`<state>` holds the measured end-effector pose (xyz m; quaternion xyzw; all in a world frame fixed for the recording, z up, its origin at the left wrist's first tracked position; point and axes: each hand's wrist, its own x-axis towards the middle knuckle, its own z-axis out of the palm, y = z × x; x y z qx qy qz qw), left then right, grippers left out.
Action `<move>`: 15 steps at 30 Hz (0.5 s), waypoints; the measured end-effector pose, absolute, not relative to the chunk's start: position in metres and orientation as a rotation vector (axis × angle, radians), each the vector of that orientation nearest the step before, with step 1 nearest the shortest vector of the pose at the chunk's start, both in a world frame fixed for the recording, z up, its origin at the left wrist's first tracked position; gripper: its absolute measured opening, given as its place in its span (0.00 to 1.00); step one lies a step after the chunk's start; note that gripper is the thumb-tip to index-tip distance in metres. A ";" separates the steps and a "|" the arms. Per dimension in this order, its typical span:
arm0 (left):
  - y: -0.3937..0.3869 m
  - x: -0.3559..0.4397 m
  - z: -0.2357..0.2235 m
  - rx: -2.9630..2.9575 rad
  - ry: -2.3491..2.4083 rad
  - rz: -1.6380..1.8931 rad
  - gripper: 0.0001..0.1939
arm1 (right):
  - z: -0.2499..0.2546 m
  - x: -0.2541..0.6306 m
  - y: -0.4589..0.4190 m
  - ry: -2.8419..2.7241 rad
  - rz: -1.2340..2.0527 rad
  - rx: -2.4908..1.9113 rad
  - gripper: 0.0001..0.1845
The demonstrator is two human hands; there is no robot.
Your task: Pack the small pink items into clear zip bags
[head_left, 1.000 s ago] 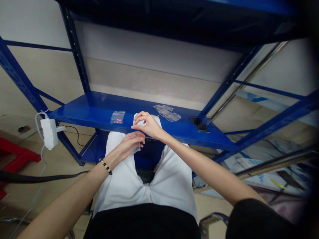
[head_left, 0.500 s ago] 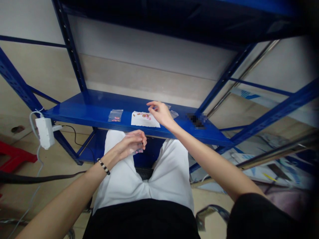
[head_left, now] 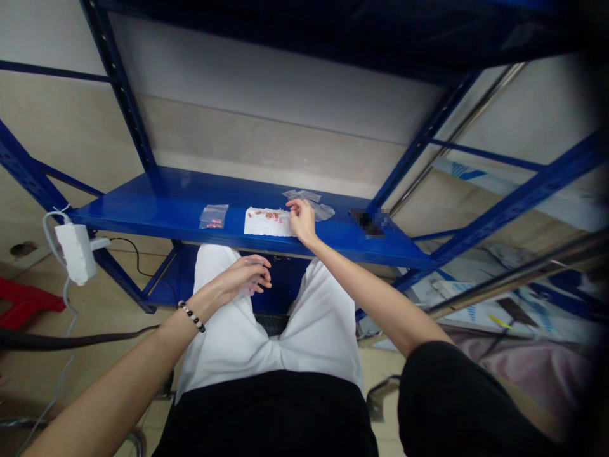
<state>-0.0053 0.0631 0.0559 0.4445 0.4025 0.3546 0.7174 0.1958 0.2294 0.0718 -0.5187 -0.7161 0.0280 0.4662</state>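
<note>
My left hand point(head_left: 245, 278) hovers over my lap, below the shelf edge, fingers curled around a small clear plastic bag with a hint of pink inside, mostly hidden by the fingers. At the right end of a white paper sheet point(head_left: 252, 227), my right hand point(head_left: 303, 222) is held low with its fingers bent together. Whatever its fingertips hold, if anything, is hidden. Small pink and brown pieces point(head_left: 272, 216) lie scattered on the paper. To the left lies a clear zip bag point(head_left: 214, 216) with pink pieces in it.
Clear plastic bags point(head_left: 323, 211) lie on the blue shelf point(head_left: 181, 190) behind and right of my right hand. A dark, blurred-out object point(head_left: 368, 223) is further right. A white power strip point(head_left: 76, 254) hangs by the left post. The upper shelf point(head_left: 285, 38) overhangs.
My right hand has come back from over the pieces toward the paper's right end, and its fingers are more bent. My left hand has turned slightly, hiding more of its bag. The view shifted slightly.
</note>
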 end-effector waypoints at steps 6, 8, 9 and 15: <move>0.059 -0.003 0.065 0.978 0.771 0.786 0.16 | 0.068 0.185 0.243 -1.939 0.099 -1.326 0.18; 0.059 -0.003 0.068 0.948 0.621 0.886 0.15 | 0.071 0.182 0.251 -1.967 0.145 -1.399 0.16; 0.060 -0.004 0.070 0.918 0.537 0.961 0.14 | 0.072 0.181 0.254 -1.974 0.168 -1.431 0.15; 0.058 -0.008 0.083 0.890 0.384 1.213 0.16 | 0.076 0.175 0.263 -2.016 0.234 -1.467 0.08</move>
